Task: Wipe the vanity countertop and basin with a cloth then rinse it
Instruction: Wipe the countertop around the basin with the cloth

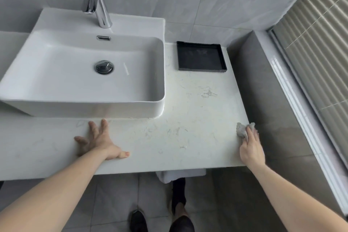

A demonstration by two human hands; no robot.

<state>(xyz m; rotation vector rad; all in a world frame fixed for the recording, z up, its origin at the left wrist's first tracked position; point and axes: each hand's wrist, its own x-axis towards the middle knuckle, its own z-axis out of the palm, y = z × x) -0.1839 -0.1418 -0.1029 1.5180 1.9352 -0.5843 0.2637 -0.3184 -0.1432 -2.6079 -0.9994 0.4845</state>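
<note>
Head view: right hand presses grey cloth flat at worktop right edge; left hand splayed, empty, braced near front edge. Advice: firm overlapping strokes toward basin.

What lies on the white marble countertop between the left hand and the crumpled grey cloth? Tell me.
Nothing: in the head view the white marble countertop is bare between the left hand and the crumpled grey cloth under the right hand.

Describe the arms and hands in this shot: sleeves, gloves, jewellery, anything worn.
Both forearms are bare right up to the bottom edge of the picture, with no sleeve in view. The left hand and right hand wear no gloves. No watch, bracelet or ring shows. The left thumbnail looks unpainted.
</note>
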